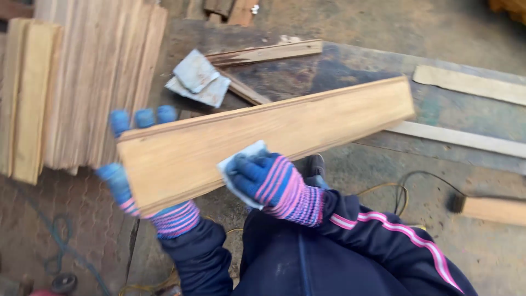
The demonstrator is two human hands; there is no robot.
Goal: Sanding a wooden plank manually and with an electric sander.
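The left hand [129, 164], in a blue glove with pink and purple stripes at the cuff, is gripping the near end of a long wooden board [263, 140]: its fingertips are curling over the far edge while the thumb is showing at the near edge, so the hand is clenched around the wood. The board is being held up in the air in front of the person, slanting from the lower left up toward the right, with its far end hanging over the dark bench [339, 68]. The right hand [268, 181], gloved the same way, is pressing a small pale sheet of sandpaper [241, 161] flat against the face of the board near its lower edge, the fingers folded down on the sheet and holding it there. On the bench, beyond the board, two more grey sheets of sandpaper [198, 81] are lying one over the other, with thin wood strips [266, 53] just beside them. Two pale slats [471, 83] are lying across the right side of the bench, well apart from the hands. To the left, a stack of boards [82, 82] is standing on edge on the floor. At the right edge, a brush with a wooden handle [487, 208] is lying on the floor near a dark cable [402, 189]. The person's dark sleeves with a pink stripe are filling the bottom of the view.
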